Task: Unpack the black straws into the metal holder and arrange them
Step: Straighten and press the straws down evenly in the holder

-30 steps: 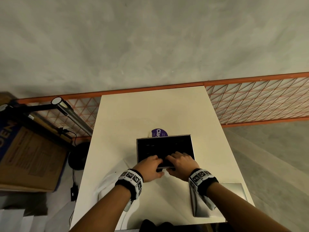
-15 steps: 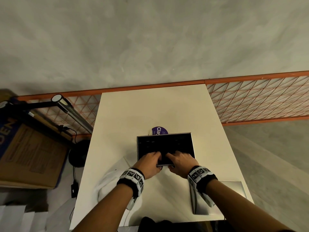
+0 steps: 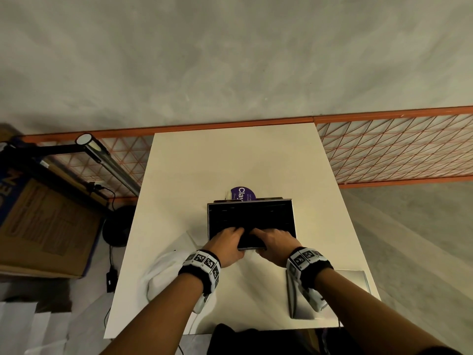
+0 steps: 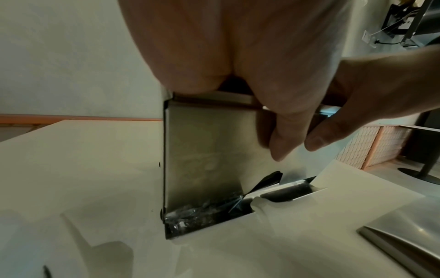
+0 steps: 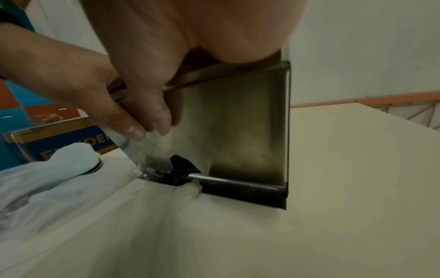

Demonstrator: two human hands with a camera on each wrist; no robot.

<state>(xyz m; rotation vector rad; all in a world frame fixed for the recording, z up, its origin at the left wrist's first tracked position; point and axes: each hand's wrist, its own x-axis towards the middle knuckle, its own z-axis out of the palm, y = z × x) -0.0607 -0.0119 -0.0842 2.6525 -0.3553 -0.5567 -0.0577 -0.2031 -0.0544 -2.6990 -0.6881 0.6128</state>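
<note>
The open metal holder (image 3: 293,216) stands mid-table, packed with black straws (image 3: 250,213). My left hand (image 3: 227,239) and right hand (image 3: 276,240) reach over its near rim side by side. Their fingers lie on the straws and nearly meet in the middle. In the wrist views the fingers are hidden inside. Both thumbs (image 4: 283,143) hang down the holder's front wall (image 5: 238,122). A black straw end (image 5: 182,165) and crumpled clear wrapper (image 4: 195,212) show at the slot along the wall's foot.
A white plastic bag (image 3: 166,270) lies on the table at the near left, and a flat metal lid (image 3: 332,290) at the near right. A purple label (image 3: 240,193) peeks from behind the holder. A cardboard box (image 3: 46,226) sits off the table's left edge.
Both hands have slid a little farther over the near rim and drawn closer together on the straws. The holder has stayed in place.
</note>
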